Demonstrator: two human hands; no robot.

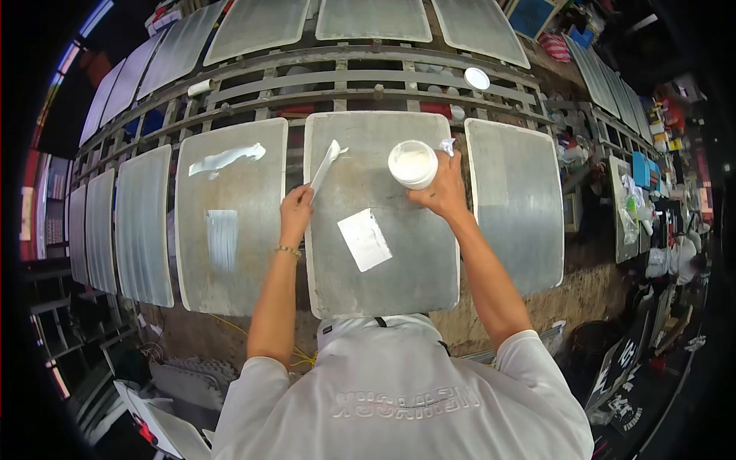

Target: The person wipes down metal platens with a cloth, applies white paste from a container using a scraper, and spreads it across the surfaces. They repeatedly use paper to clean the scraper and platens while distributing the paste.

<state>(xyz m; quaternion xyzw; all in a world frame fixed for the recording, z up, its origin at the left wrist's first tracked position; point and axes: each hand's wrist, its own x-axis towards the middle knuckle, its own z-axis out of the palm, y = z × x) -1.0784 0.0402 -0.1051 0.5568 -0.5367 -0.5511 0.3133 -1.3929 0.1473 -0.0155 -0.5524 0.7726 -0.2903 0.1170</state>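
Observation:
My left hand (297,205) is closed on the handle of a spatula (325,170), whose far end carries a lump of white paste. That end is over the upper left of a grey panel (399,291) in front of me. My right hand (445,190) grips an uncapped white tub (414,165) from its right side; white paste shows inside. A small crumpled white scrap (447,144) is by the right fingertips; whether they touch it, I cannot tell. On the panel's middle lies a white rectangular sheet (365,240) with rough marks along its right edge.
The panel to the left (192,268) bears a thick white smear (226,159) and a thin brushed patch (223,239). Another grey panel (517,222) lies on the right. Behind runs a slatted rack (307,78) with a round white lid (477,79) and a pale roll (200,87).

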